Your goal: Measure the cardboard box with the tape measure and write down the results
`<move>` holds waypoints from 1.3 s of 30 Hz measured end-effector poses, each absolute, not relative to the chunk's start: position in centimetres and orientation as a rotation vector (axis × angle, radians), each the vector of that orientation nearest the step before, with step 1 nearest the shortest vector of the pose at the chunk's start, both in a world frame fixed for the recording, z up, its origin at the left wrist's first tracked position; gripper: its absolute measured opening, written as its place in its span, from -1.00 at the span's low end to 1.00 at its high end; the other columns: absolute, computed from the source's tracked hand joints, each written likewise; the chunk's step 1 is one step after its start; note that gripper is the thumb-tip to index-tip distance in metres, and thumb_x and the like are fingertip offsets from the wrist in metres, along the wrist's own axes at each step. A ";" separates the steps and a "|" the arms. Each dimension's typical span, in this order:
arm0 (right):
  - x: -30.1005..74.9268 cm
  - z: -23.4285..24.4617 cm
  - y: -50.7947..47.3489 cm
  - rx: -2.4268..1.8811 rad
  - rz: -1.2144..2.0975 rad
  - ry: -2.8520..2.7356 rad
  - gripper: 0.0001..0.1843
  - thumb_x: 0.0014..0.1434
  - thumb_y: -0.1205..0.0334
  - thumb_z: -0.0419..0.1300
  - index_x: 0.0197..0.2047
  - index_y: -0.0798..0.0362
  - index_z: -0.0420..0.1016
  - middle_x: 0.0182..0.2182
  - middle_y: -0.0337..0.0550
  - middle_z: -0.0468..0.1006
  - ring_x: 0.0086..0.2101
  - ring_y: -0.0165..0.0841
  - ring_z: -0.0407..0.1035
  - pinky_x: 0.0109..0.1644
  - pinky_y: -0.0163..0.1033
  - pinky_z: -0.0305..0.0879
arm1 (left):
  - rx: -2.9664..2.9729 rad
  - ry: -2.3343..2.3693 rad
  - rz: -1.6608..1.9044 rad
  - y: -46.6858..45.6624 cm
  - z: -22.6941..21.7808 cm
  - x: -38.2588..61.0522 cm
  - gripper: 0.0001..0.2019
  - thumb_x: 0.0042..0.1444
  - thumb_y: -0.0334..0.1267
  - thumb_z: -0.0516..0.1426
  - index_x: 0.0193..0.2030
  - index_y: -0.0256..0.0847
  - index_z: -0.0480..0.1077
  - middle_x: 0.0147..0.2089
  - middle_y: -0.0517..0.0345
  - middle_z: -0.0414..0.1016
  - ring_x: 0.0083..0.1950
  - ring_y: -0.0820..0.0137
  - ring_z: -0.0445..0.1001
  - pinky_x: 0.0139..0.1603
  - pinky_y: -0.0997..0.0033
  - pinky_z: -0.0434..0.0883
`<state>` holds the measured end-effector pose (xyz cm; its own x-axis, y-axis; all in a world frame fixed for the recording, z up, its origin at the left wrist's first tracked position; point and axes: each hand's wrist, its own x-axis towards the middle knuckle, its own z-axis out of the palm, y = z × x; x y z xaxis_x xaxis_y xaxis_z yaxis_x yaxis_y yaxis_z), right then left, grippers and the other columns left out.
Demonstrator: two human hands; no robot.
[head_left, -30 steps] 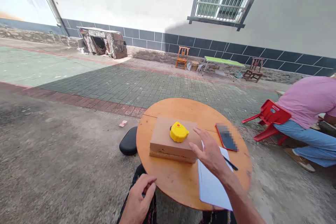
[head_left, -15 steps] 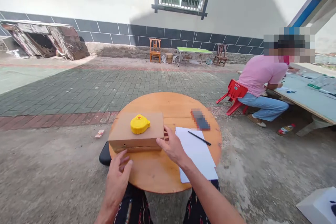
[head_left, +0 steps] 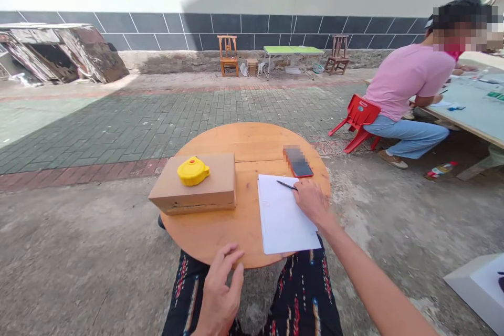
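A round wooden table [head_left: 244,142] stands in front of me. A brown cardboard box [head_left: 205,191] lies on its left side, with a yellow tape measure [head_left: 192,171] on top. A white sheet of paper [head_left: 282,218] lies on the right, and a red phone [head_left: 298,161] sits beyond it. My right hand [head_left: 312,200] rests on the paper's upper right edge, fingers closed on a black pen [head_left: 286,185]. My left hand [head_left: 218,291] is at the table's near edge, fingers loosely apart and holding nothing.
A person in a pink shirt [head_left: 409,84] sits on a red plastic chair [head_left: 358,118] at a long table [head_left: 472,110] to the right. Wooden chairs [head_left: 229,55] and a green table [head_left: 293,51] stand by the far wall. A white box [head_left: 478,286] lies low right.
My right hand left the box's right end and moved right onto the paper, taking hold of the pen. My left hand dropped back from the box to the table's near edge. The view tilted down.
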<state>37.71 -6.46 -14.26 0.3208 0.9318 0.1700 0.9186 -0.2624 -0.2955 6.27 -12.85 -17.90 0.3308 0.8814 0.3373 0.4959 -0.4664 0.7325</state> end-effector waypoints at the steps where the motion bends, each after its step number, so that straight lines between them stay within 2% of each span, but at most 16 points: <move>1: 37.6 -14.4 -6.4 -2.244 0.056 -1.657 -0.83 0.16 0.39 0.10 -0.28 0.12 0.54 -0.21 0.13 0.55 -0.11 -0.09 0.34 -0.02 -0.05 0.09 | 2.110 1.193 0.977 -12.9 -17.8 6.8 -0.80 0.23 -0.27 0.04 -0.12 -0.14 0.48 0.02 -0.04 0.46 0.05 0.24 0.48 0.03 0.18 0.49; 5: 38.2 -13.7 -7.5 -2.179 0.075 -1.611 -0.81 0.23 0.29 0.04 -0.23 0.06 0.48 -0.19 0.00 0.56 -0.11 -0.17 0.36 -0.05 -0.13 0.12 | 2.173 1.179 0.896 -12.3 -17.2 8.5 -0.77 0.24 -0.30 0.01 -0.10 -0.18 0.48 0.04 -0.11 0.45 0.07 0.22 0.46 0.02 0.16 0.49; 10: 39.9 -13.4 -10.9 -2.148 0.168 -1.459 -0.74 0.30 0.14 -0.06 -0.18 0.03 0.40 -0.28 -0.13 0.59 -0.28 -0.28 0.45 -0.26 -0.25 0.23 | 2.386 1.115 0.697 -10.4 -16.3 11.1 -0.69 0.23 -0.31 0.02 0.07 -0.18 0.41 0.22 -0.14 0.33 0.22 0.15 0.33 0.18 0.00 0.37; 14: 38.7 -14.7 -12.9 -2.100 0.201 -1.476 -0.76 0.27 0.19 -0.05 -0.21 0.04 0.41 -0.22 -0.07 0.59 -0.17 -0.23 0.44 -0.10 -0.19 0.25 | 2.569 1.015 0.552 -8.9 -16.3 13.8 -0.56 0.21 -0.29 0.06 0.24 -0.20 0.27 0.36 -0.14 0.16 0.35 0.09 0.16 0.25 -0.06 0.27; 16: 37.6 -15.2 -13.6 -2.062 0.208 -1.533 -0.77 0.26 0.21 -0.05 -0.20 0.03 0.42 -0.19 -0.05 0.58 -0.14 -0.20 0.42 -0.04 -0.13 0.21 | 2.637 0.984 0.491 -8.6 -16.7 14.7 -0.52 0.19 -0.24 0.10 0.26 -0.19 0.24 0.37 -0.14 0.15 0.36 0.05 0.12 0.26 -0.11 0.23; 20: 36.8 -15.0 -14.4 -2.021 0.200 -1.524 -0.78 0.25 0.22 -0.01 -0.19 0.02 0.44 -0.18 -0.04 0.58 -0.12 -0.14 0.40 0.00 -0.02 0.16 | 2.664 0.999 0.495 -8.8 -16.9 15.0 -0.59 0.18 -0.21 0.11 0.17 -0.19 0.33 0.29 -0.12 0.26 0.30 0.05 0.19 0.25 -0.13 0.22; 23: 37.5 -14.2 -13.8 -1.938 0.329 -1.342 -0.77 0.25 0.13 0.02 -0.17 0.01 0.45 -0.17 -0.05 0.57 -0.13 -0.14 0.40 -0.03 -0.03 0.21 | 2.621 1.008 0.557 -8.3 -15.9 14.8 -0.69 0.16 -0.25 0.11 0.06 -0.17 0.40 0.16 -0.08 0.38 0.16 0.08 0.32 0.15 -0.08 0.31; 26: 37.9 -13.5 -11.7 -1.743 0.638 -1.013 -0.70 0.24 0.00 0.07 -0.13 0.02 0.46 -0.32 -0.12 0.57 -0.30 -0.25 0.42 -0.18 -0.13 0.30 | 2.608 1.021 0.621 -6.4 -14.5 15.9 -0.73 0.16 -0.31 0.08 0.00 -0.19 0.42 0.04 -0.09 0.44 0.03 0.12 0.39 0.04 0.00 0.38; 29: 37.4 -13.2 -8.9 -1.478 0.794 -0.660 -0.67 0.16 -0.04 0.18 -0.16 0.05 0.48 -0.38 -0.19 0.56 -0.42 -0.36 0.38 -0.30 -0.24 0.31 | 2.691 0.954 0.624 -3.4 -13.5 18.5 -0.67 0.17 -0.45 0.01 0.05 -0.23 0.38 0.16 -0.10 0.38 0.18 0.13 0.32 0.15 0.01 0.32; 31: 37.1 -13.2 -7.2 -1.334 0.780 -0.508 -0.70 0.09 0.00 0.26 -0.23 0.05 0.49 -0.25 -0.16 0.57 -0.35 -0.39 0.40 -0.30 -0.29 0.32 | 2.768 0.886 0.569 -1.5 -13.2 20.6 -0.63 0.18 -0.45 0.00 0.13 -0.24 0.32 0.28 -0.10 0.27 0.31 0.11 0.19 0.24 -0.02 0.24; 34: 37.2 -13.5 -5.5 -1.231 0.763 -0.349 -0.72 0.01 0.05 0.33 -0.27 0.05 0.50 -0.12 -0.16 0.56 -0.22 -0.37 0.43 -0.26 -0.31 0.37 | 2.833 0.809 0.461 0.5 -13.3 23.0 -0.60 0.23 -0.31 0.04 0.21 -0.23 0.24 0.36 -0.08 0.16 0.38 0.07 0.09 0.29 -0.09 0.16; 39: 38.0 -14.3 -5.4 -1.173 0.921 -0.241 -0.72 -0.02 0.06 0.36 -0.27 0.04 0.54 -0.07 -0.12 0.56 -0.09 -0.25 0.44 -0.18 -0.22 0.44 | 2.813 0.672 0.336 1.1 -14.1 23.4 -0.61 0.29 -0.15 0.00 0.21 -0.19 0.24 0.31 -0.06 0.25 0.36 0.11 0.15 0.34 -0.13 0.07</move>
<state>37.97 -5.40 -14.35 0.6264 0.7251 -0.2859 -0.4922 0.0835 -0.8665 23.42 1.08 -14.12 0.8685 0.4666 0.1674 0.4139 -0.8684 0.2729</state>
